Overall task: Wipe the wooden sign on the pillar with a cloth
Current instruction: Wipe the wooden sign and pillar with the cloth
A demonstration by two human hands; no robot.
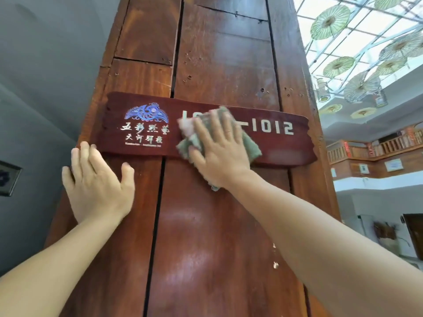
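A dark red wooden sign (pixel 286 143) is fixed across the front of a tall pillar (pixel 217 53) clad in reddish-brown planks. On its left part sits a blue fan-shaped emblem (pixel 146 112) above two rows of silver characters; to the right, silver numerals read "1012", with more digits hidden under the cloth.

The person's right hand (pixel 218 148) lies flat, fingers spread, pressing a grey-green cloth (pixel 250 145) against the middle of the sign. The hand does not clench the cloth; the open palm pins it to the wood. The cloth sticks out around the hand: a paler, blurred corner at upper left, a fold to the right, and a small tail hanging below the wrist onto the planks.

The left hand (pixel 97 181) is also open and holds nothing. It rests flat on the pillar just under the sign's lower left corner, its fingertips touching or nearly touching the sign's bottom edge.

To the right, green paper umbrellas (pixel 330 21) hang under a glass roof, above a wooden balcony railing (pixel 375 147). A grey wall (pixel 45 65) stands to the left.
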